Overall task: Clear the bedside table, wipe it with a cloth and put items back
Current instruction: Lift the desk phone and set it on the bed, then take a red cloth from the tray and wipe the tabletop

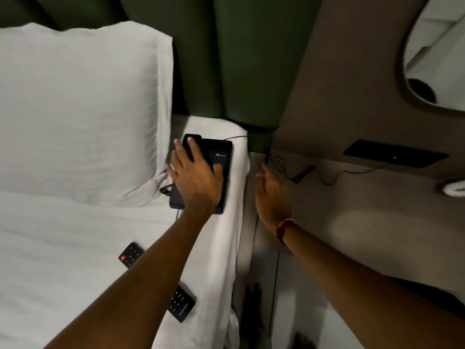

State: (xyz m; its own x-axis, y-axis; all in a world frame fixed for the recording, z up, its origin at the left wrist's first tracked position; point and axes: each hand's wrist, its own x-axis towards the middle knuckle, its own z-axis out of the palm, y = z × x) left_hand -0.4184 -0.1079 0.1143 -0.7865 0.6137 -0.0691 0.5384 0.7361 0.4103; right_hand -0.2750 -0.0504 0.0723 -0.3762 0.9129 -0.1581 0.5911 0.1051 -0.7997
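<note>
A black desk telephone [221, 152] lies on the white bed sheet near the bed's right edge, beside the pillow. My left hand [195, 177] rests flat on top of it, fingers spread over the handset. My right hand [271, 195] hovers open above the left end of the beige bedside table [352, 197], holding nothing; a red thread band is on its wrist. A black remote control [181, 304] lies on the bed, partly hidden under my left forearm. No cloth is in view.
A white pillow [75, 109] fills the upper left. Black cables [309, 172] trail across the bedside table toward a dark wall panel [395, 153]. A white object [453, 188] sits at the table's right edge. A green padded headboard [226, 59] stands behind.
</note>
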